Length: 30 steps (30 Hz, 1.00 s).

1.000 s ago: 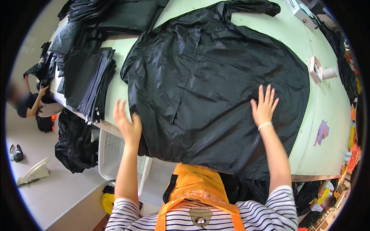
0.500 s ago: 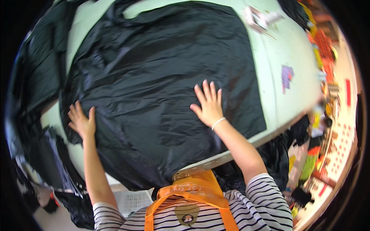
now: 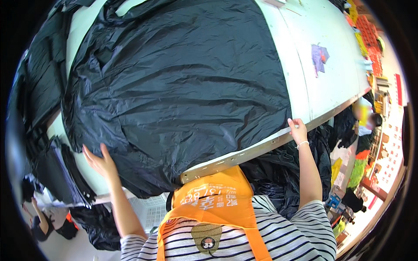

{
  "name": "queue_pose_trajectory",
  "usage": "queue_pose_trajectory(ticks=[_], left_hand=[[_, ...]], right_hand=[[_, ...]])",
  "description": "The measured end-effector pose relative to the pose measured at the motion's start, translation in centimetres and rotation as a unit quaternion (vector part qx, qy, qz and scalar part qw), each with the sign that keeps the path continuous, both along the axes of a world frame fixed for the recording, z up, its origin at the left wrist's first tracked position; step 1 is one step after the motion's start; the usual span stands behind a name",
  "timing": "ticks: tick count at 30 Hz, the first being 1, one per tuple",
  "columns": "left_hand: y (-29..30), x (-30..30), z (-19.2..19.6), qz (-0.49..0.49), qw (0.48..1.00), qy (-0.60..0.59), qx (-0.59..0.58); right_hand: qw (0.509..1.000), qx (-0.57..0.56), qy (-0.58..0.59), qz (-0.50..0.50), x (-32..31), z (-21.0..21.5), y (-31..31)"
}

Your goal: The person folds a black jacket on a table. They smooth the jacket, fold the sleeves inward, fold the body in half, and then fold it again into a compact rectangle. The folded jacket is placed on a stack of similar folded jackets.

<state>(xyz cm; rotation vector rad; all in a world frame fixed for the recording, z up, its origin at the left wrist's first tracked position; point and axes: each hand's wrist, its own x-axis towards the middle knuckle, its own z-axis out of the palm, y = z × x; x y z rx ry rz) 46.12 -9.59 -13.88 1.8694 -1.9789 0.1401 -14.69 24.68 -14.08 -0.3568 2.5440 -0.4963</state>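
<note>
A large piece of thin black fabric (image 3: 187, 87) lies spread and wrinkled over a pale table (image 3: 322, 91). Its near left part hangs over the front edge. My left hand (image 3: 102, 162) is at the fabric's near left edge, thumb and fingers apart, holding nothing. At the near right corner, my right hand (image 3: 298, 131) pinches the fabric's edge between thumb and fingertips. A light bracelet circles that wrist.
A purple scrap (image 3: 320, 58) lies on the table at right. Folded black cloth (image 3: 48, 69) is piled at left. Under the front edge sits black material (image 3: 287, 174) beside a white plastic basket (image 3: 150, 211). Another person (image 3: 365, 115) is at far right.
My right hand has moved from lying flat on the fabric to its near right corner and closed on the edge. My left hand has moved nearer me. The whole view has shifted.
</note>
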Motion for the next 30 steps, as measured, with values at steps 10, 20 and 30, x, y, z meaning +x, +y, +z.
queue_pose_trajectory(ticks=[10,20,30], left_hand=[[21.6,6.4,-5.3,0.319,0.752,0.537,0.211],[25.2,8.1,-7.3,0.366,0.603,0.707,0.045],[26.4,2.2,-10.4,0.318,0.681,0.642,0.149]], right_hand=[[0.930,-0.290,-0.170,-0.148,-2.3,3.0,-0.4],[0.991,-0.125,-0.053,0.002,-4.2,-5.3,6.1],[0.993,-0.079,-0.022,0.084,-3.3,-4.5,4.8]])
